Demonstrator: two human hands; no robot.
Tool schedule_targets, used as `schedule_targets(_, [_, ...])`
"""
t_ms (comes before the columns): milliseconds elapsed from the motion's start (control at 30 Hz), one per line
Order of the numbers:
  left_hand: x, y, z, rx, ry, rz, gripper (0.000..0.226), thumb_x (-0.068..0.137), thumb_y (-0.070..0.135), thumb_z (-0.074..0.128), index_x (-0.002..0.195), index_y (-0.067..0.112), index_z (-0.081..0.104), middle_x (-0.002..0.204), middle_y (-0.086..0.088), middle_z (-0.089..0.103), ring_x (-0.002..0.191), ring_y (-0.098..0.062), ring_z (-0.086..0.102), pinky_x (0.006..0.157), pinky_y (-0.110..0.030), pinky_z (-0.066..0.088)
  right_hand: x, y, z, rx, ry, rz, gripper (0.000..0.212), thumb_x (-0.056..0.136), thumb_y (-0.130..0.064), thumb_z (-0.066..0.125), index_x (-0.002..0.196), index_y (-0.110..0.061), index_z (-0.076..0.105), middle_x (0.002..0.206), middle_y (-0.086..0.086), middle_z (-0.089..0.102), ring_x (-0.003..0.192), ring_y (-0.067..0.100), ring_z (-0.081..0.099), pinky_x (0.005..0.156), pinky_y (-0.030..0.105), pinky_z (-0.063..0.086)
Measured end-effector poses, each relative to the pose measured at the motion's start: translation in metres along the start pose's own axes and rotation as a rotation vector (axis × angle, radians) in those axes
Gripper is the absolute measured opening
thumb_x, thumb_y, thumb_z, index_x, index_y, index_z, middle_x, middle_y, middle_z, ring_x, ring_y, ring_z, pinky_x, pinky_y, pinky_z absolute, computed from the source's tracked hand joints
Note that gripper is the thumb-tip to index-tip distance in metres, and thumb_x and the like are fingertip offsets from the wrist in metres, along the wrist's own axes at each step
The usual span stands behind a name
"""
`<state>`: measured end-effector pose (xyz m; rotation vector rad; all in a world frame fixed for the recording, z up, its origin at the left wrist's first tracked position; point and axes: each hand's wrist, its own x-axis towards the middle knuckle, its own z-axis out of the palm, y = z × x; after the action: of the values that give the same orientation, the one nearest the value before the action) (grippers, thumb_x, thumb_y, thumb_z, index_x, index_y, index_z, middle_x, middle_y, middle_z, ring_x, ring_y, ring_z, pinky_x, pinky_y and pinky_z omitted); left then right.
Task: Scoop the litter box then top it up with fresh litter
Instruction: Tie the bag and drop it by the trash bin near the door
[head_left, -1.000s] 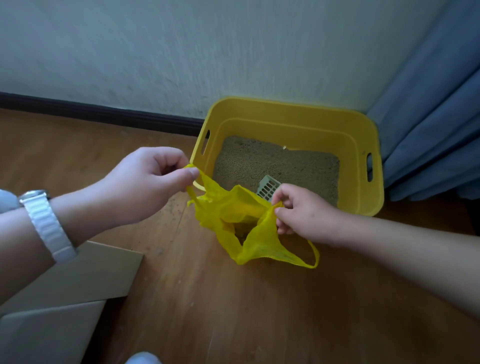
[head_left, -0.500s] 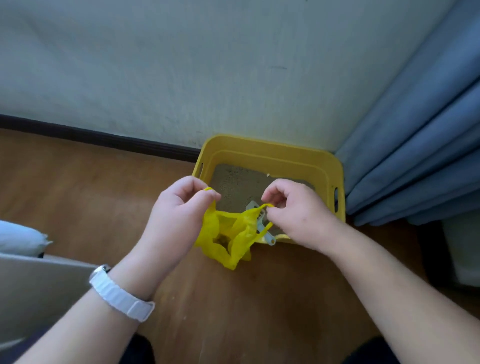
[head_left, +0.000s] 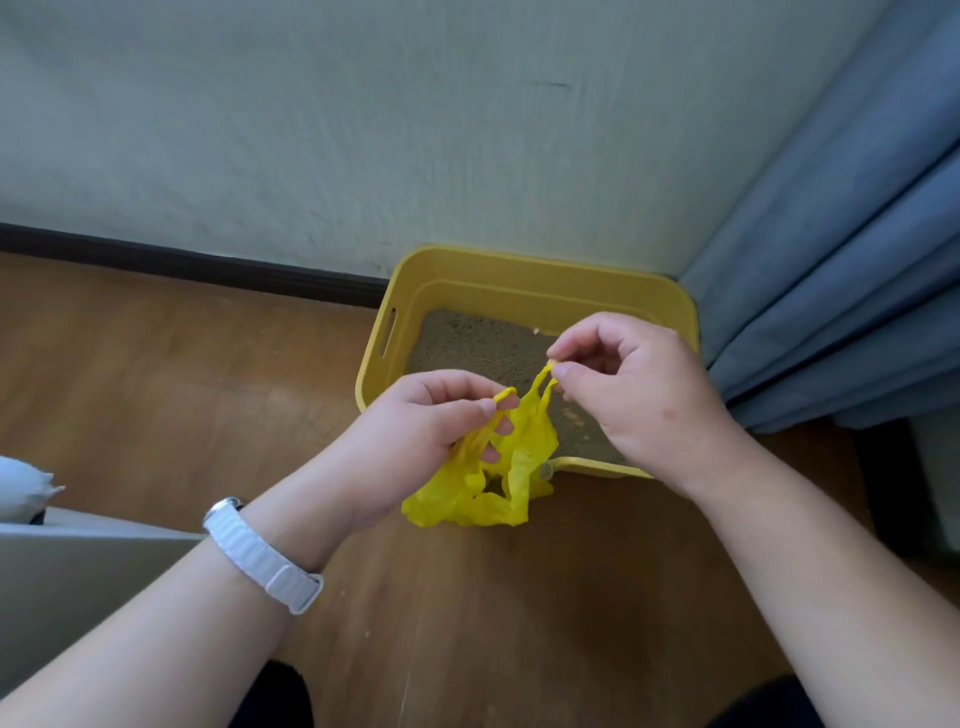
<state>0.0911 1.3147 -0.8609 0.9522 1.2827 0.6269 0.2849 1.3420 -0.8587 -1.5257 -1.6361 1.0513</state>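
Right now both hands are raised just near of the litter box (head_left: 524, 283), left hand (head_left: 415, 431) and right hand (head_left: 636, 395) each pinching a handle of the yellow bag (head_left: 493, 478).

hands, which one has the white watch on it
The left hand: a white watch is strapped around its wrist, while the right hand has a bare wrist. Each pinches a handle of the yellow plastic bag.

Both forearms forward; left hand (head_left: 415, 431), right hand (head_left: 644, 395) close together, fingers (head_left: 571, 372) pinched on yellow bag (head_left: 467, 501).
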Motion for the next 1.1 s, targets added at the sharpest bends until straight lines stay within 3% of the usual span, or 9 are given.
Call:
schedule_targets(67, [0.004, 0.0, 0.006, -0.062, -0.028, -0.051, 0.022, 0.097, 0.007, 0.053, 0.097, 0.008, 0.074, 0.096, -0.018, 0.073, 0.083, -0.03, 0.066, 0.086, -0.049, 0.053, -0.003, -0.003, 0.003, 0.005, -0.051, -0.023, 0.024, 0.084, -0.005, 0.067, 0.078, -0.028, 0.068, 0.068, -0.011, 0.065, 0.066, 0.007, 0.063, 0.064, 0.022, 0.05])
schedule_targets(167, [0.008, 0.0, 0.017, -0.156, -0.083, -0.11, 0.026, 0.097, 0.018, 0.051, 0.101, 0.0, 0.07, 0.094, -0.02, 0.07, 0.075, -0.027, 0.064, 0.079, -0.042, 0.051, -0.01, -0.007, 0.007, -0.01, -0.121, -0.043, 0.02, 0.086, -0.003, 0.064, 0.084, -0.022, 0.071, 0.069, -0.015, 0.062, 0.063, -0.002, 0.059, 0.061, 0.009, 0.041])
schedule_targets(300, [0.008, -0.001, 0.026, -0.256, -0.122, -0.268, 0.051, 0.09, 0.042, 0.052, 0.1, -0.006, 0.067, 0.083, -0.02, 0.066, 0.065, -0.027, 0.062, 0.068, -0.034, 0.053, -0.015, -0.005, 0.008, -0.053, -0.113, -0.109, 0.02, 0.086, -0.005, 0.064, 0.087, -0.024, 0.072, 0.078, -0.011, 0.065, 0.07, 0.005, 0.061, 0.064, 0.017, 0.048])
schedule_targets(500, [0.01, -0.003, 0.022, -0.198, -0.004, -0.295, 0.046, 0.094, 0.039, 0.051, 0.068, 0.006, 0.071, 0.074, -0.018, 0.067, 0.058, -0.028, 0.063, 0.059, -0.031, 0.053, -0.011, 0.0, 0.006, -0.097, 0.063, -0.171, 0.016, 0.085, -0.003, 0.065, 0.087, -0.018, 0.071, 0.08, -0.012, 0.065, 0.074, 0.005, 0.059, 0.067, 0.012, 0.046])
schedule_targets(667, [0.007, -0.007, 0.023, -0.219, -0.07, -0.305, 0.059, 0.094, 0.055, 0.044, 0.082, 0.003, 0.071, 0.078, -0.017, 0.068, 0.065, -0.028, 0.065, 0.068, -0.035, 0.052, -0.019, -0.007, 0.016, -0.036, -0.039, -0.174, 0.017, 0.085, -0.004, 0.064, 0.087, -0.019, 0.071, 0.081, -0.007, 0.066, 0.065, 0.009, 0.064, 0.064, 0.023, 0.053])
schedule_targets(800, [0.008, -0.009, 0.021, -0.306, -0.038, -0.249, 0.027, 0.095, 0.022, 0.051, 0.101, 0.003, 0.07, 0.09, -0.021, 0.063, 0.07, -0.026, 0.065, 0.074, -0.038, 0.05, -0.023, -0.012, 0.024, -0.024, -0.183, -0.174, 0.017, 0.084, -0.005, 0.067, 0.085, -0.022, 0.071, 0.079, -0.011, 0.067, 0.067, 0.007, 0.064, 0.066, 0.028, 0.055])
schedule_targets(900, [0.009, -0.011, 0.018, -0.323, 0.009, -0.254, 0.029, 0.096, 0.016, 0.053, 0.109, -0.005, 0.067, 0.085, -0.018, 0.064, 0.068, -0.023, 0.065, 0.081, -0.043, 0.049, -0.022, -0.011, 0.022, 0.021, -0.204, -0.177, 0.019, 0.081, 0.003, 0.066, 0.087, -0.015, 0.07, 0.085, -0.003, 0.064, 0.067, 0.01, 0.066, 0.065, 0.029, 0.056])
schedule_targets(1000, [0.007, -0.009, 0.017, -0.35, 0.062, -0.202, 0.024, 0.099, 0.018, 0.053, 0.098, -0.001, 0.066, 0.074, -0.012, 0.066, 0.061, -0.018, 0.064, 0.072, -0.036, 0.052, -0.019, -0.007, 0.02, -0.06, -0.135, -0.179, 0.011, 0.079, -0.007, 0.071, 0.088, -0.014, 0.069, 0.089, -0.001, 0.06, 0.075, 0.01, 0.061, 0.067, 0.026, 0.052])
schedule_targets(1100, [0.004, -0.008, 0.017, -0.324, 0.09, -0.156, 0.021, 0.098, 0.018, 0.054, 0.089, 0.003, 0.065, 0.067, -0.01, 0.065, 0.055, -0.015, 0.063, 0.062, -0.031, 0.052, -0.016, -0.004, 0.02, -0.127, -0.212, 0.001, 0.008, 0.082, -0.028, 0.072, 0.085, -0.022, 0.068, 0.081, -0.006, 0.066, 0.074, 0.008, 0.06, 0.068, 0.029, 0.051])
